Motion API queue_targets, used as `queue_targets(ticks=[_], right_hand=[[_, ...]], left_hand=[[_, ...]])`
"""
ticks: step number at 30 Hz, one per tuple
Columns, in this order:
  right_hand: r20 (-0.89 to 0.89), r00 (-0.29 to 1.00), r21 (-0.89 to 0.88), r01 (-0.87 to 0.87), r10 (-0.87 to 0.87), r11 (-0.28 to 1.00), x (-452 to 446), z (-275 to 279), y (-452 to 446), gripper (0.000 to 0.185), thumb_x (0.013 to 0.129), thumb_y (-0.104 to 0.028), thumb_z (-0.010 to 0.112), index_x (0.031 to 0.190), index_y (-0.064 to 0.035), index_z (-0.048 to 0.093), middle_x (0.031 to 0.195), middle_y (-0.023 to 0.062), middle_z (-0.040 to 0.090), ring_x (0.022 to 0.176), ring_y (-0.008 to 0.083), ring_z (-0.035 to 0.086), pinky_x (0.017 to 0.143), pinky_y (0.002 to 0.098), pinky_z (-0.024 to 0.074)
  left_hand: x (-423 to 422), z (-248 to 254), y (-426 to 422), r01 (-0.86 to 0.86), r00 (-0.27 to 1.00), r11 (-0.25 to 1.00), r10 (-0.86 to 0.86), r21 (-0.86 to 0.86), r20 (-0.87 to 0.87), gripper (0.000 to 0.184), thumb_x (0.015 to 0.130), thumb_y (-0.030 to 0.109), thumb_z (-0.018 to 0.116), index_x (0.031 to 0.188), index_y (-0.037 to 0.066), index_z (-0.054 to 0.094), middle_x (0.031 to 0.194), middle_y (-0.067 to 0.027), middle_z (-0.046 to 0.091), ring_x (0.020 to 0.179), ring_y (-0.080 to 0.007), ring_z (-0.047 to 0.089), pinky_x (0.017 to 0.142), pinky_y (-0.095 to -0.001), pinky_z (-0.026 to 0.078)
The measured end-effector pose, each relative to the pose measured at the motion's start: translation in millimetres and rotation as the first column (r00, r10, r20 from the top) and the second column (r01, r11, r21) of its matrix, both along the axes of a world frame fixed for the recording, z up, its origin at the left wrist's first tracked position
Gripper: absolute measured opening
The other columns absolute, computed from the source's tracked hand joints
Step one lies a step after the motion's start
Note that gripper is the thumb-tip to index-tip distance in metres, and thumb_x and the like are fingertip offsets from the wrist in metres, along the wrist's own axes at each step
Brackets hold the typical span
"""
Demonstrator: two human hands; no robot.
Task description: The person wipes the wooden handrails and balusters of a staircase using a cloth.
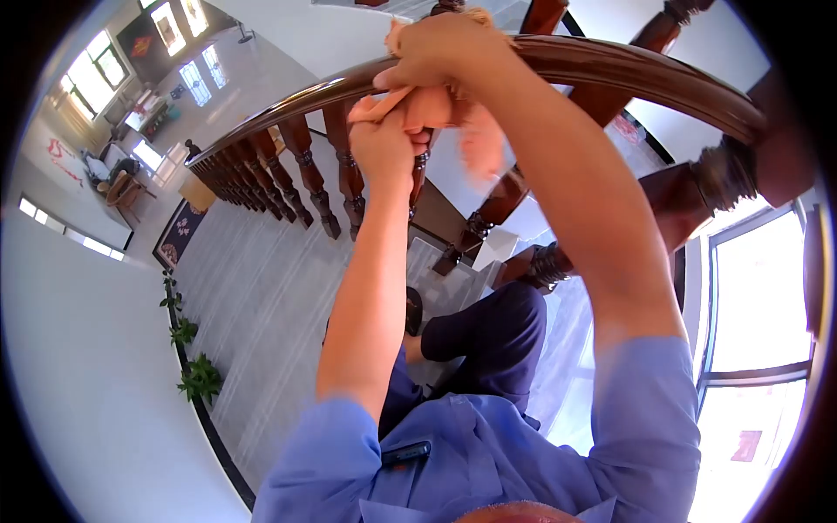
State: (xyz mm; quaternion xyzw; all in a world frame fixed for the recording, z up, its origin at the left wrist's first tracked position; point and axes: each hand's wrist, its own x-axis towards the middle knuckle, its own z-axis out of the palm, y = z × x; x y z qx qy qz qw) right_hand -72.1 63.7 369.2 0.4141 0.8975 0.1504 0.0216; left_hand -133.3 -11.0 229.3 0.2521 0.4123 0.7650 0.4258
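- In the lower centre of the frame, a dark, flat object like a phone [405, 453] showed at the chest of the blue shirt [475, 440], its top edge poking out of what looked like a pocket.
- Leafy plants [200, 377] lined the wall at the left; whatever they stood in could not be made out.
- The peach-coloured cloth [427, 109] was at upper centre, bunched about the handrail [610, 65], with parts showing both above and below it.
- A loose end of the cloth hung downward, blurred; the bunching hid its long axis.
- The handrail's own long axis ran as an arc from the left of the frame, over the upper centre, to a thick post [785, 144] at upper right.
- The left hand [384, 150] was closed on the cloth just below the rail.
- The right hand [445, 48] lay over the top of the rail, close to the left; its fingertips were hidden, so its grip could not be told.
- Dark turned balusters [346, 166] stood under the rail.
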Motion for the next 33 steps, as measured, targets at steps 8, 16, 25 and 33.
queue_targets(ticks=[8, 16, 25, 33], right_hand=[[0.044, 0.999, -0.237, 0.029, -0.019, 0.971, -94, -40, 51, 0.072, 0.090, -0.074, 0.045, 0.121, -0.0144, 0.071, 0.115, 0.0140, 0.072, 0.107, 0.0346, 0.067, 0.092, 0.0457, 0.0504], [0.080, 0.977, -0.144, 0.209, -0.199, 0.967, -31, -4, 34, 0.078, 0.092, -0.075, 0.040, 0.124, -0.0123, 0.073, 0.134, 0.0166, 0.065, 0.127, 0.0366, 0.058, 0.108, 0.0525, 0.0394], [0.203, 0.790, 0.069, 0.577, -0.578, 0.814, 138, 162, -114, 0.085, 0.098, -0.073, 0.034, 0.123, -0.0004, 0.070, 0.126, 0.0254, 0.066, 0.123, 0.0423, 0.060, 0.105, 0.0484, 0.0445], [0.085, 0.689, 0.178, 0.700, -0.719, 0.692, 173, 177, -138, 0.081, 0.098, -0.069, 0.037, 0.121, 0.0007, 0.071, 0.128, 0.0254, 0.066, 0.123, 0.0433, 0.060, 0.106, 0.0475, 0.0446]], left_hand=[[-54, -11, -1, -0.097, 0.961, 0.988, 0.125, -0.124, 0.245, 0.023, 0.103, 0.028, 0.056, 0.116, 0.010, 0.061, 0.096, -0.0038, 0.067, 0.072, -0.0169, 0.067, 0.055, -0.0272, 0.049], [-32, -4, 15, -0.021, 0.965, 0.994, 0.047, -0.103, 0.257, 0.030, 0.102, 0.035, 0.059, 0.105, 0.006, 0.064, 0.081, -0.0047, 0.067, 0.063, -0.0153, 0.064, 0.048, -0.0256, 0.046], [124, 62, -22, 0.487, 0.862, 0.793, -0.503, 0.367, -0.056, 0.048, 0.101, 0.044, 0.061, 0.080, 0.001, 0.066, 0.062, -0.0077, 0.064, 0.053, -0.0167, 0.063, 0.044, -0.0261, 0.044], [185, 129, -49, 0.611, 0.737, 0.666, -0.676, 0.428, 0.000, 0.043, 0.103, 0.040, 0.058, 0.082, 0.003, 0.062, 0.062, -0.0087, 0.062, 0.053, -0.0204, 0.065, 0.043, -0.0284, 0.046]])
